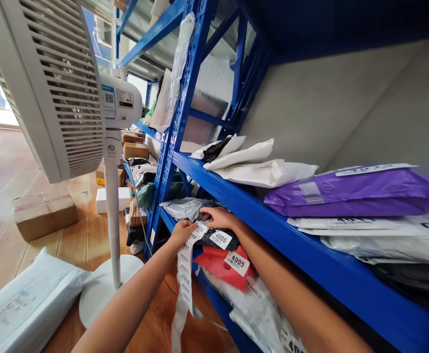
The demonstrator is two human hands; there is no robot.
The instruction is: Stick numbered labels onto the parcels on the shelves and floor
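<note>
My left hand point(182, 233) is closed, pinching the top of a long strip of white number labels point(185, 274) that hangs down over the shelf edge. Close beside it, my right hand point(216, 217) has bent fingers against a grey plastic mailing bag point(185, 208) on the lower shelf; what lies between its fingertips is hidden. Below the right wrist sits a black parcel point(209, 238) labelled 4006. Under that comes a red parcel point(214, 264) labelled 4005, with clear and white bagged parcels point(253, 306) lower down.
A blue shelf beam point(273, 223) runs just above my right forearm, bearing white mailers point(269, 171) and a purple parcel point(361, 191). Left of me stands a white fan point(111, 211). A cardboard box point(45, 213) and a large white parcel point(31, 299) lie on the floor.
</note>
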